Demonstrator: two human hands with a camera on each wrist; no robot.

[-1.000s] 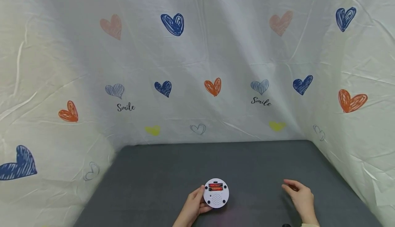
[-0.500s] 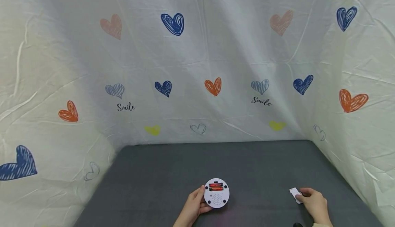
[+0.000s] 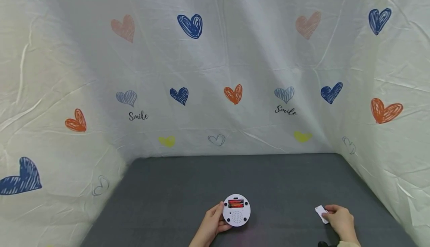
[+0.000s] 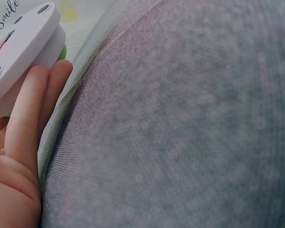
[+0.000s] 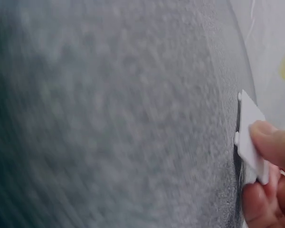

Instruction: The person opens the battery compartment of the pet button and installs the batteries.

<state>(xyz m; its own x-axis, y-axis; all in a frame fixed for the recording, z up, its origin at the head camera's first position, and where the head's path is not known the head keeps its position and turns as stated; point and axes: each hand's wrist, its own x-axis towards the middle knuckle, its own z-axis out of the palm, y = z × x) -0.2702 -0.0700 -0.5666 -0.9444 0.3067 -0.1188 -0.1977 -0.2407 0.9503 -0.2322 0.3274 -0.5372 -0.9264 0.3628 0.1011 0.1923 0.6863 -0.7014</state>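
Note:
My left hand (image 3: pixel 210 223) holds a round white battery-powered device (image 3: pixel 236 217) by its left edge, thumb on the near face and fingers behind. Its underside faces me, with dark feet, a speaker grille and an uncovered battery compartment. Two red batteries (image 3: pixel 236 203) lie in that compartment. In the left wrist view the device (image 4: pixel 35 45) is cut off by the frame, with a bit of green behind it. Off to the right, my right hand (image 3: pixel 341 221) pinches a small white battery cover (image 3: pixel 321 214) between thumb and fingers. Small tabs show along the edge of the cover (image 5: pixel 249 130) in the right wrist view.
A dark grey cloth-covered table (image 3: pixel 168 191) lies under both hands. White curtains (image 3: pixel 201 60) printed with hearts and "Smile" rise behind it and on both sides. A small black object (image 3: pixel 323 244) shows at the bottom edge near the right wrist.
A second ago my right hand showed no cover; by half a second ago it had moved right and the white cover was in its fingers. My left hand and the device have stayed nearly still.

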